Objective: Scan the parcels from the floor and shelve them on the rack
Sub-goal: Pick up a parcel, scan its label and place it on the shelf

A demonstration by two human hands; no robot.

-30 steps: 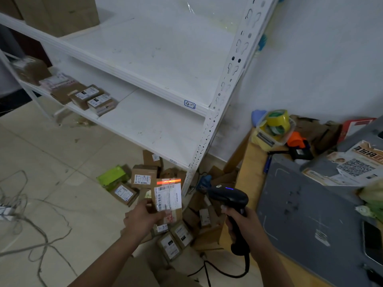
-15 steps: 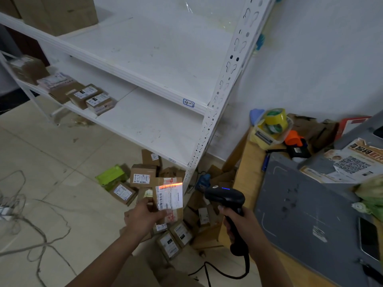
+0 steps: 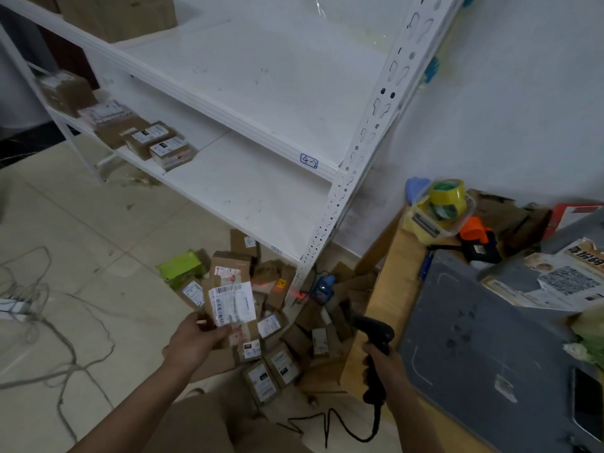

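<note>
- Left hand (image 3: 196, 341) pinches a small brown parcel (image 3: 230, 305) by its lower edge, thumb over the bottom of the white shipping label (image 3: 233, 304), holding it up above the heap on the floor.
- Right hand (image 3: 380, 366) is wrapped tight around the grip of a black barcode scanner (image 3: 372, 328), its head aimed away from the person toward the foot of the rack; a red glow falls on the boxes there, not on the held parcel.
- Held parcel stands nearly upright, long axis running up and down with a slight lean, label face turned toward the person; barcodes run along the label's top and left edges, print too blurred to read.
- Loose parcels (image 3: 271, 371) lie piled on the tiled floor at the corner post of the white rack (image 3: 327, 178).
- Blue handwritten tag (image 3: 308, 161) on the rack's shelf edge reads "4-2".
- Labelled boxes (image 3: 157, 142) sit on the lower shelf, far left.
</note>
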